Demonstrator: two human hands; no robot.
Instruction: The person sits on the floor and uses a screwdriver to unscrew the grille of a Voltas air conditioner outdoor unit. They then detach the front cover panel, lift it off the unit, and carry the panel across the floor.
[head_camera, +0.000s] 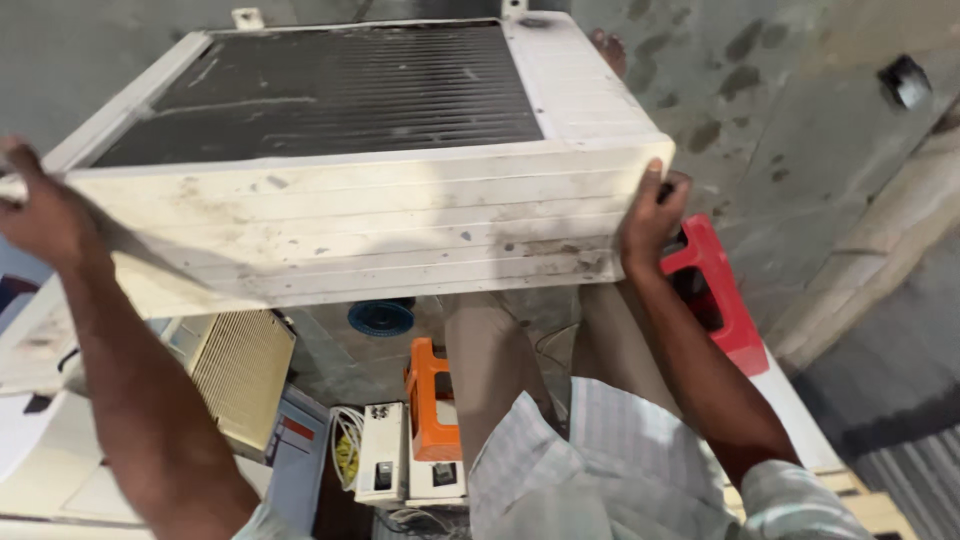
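Big white air-conditioner unit (360, 215), grimy and scuffed, ribbed side panel facing the camera, dark finned coil grille on top. Held up off the grey floor (800, 150), long axis 9 to 3 o'clock, slightly tilted. Left hand (40, 215) clamps its 9 o'clock end, right hand (652, 220) clamps the 3 o'clock corner. Red stool (715, 290) just behind right hand; orange stool (432, 400) at 6 o'clock below.

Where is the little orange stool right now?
In the head view the orange stool stands on the floor low in the middle, under the big white air-conditioner unit, just left of the person's legs and beside a small white box.
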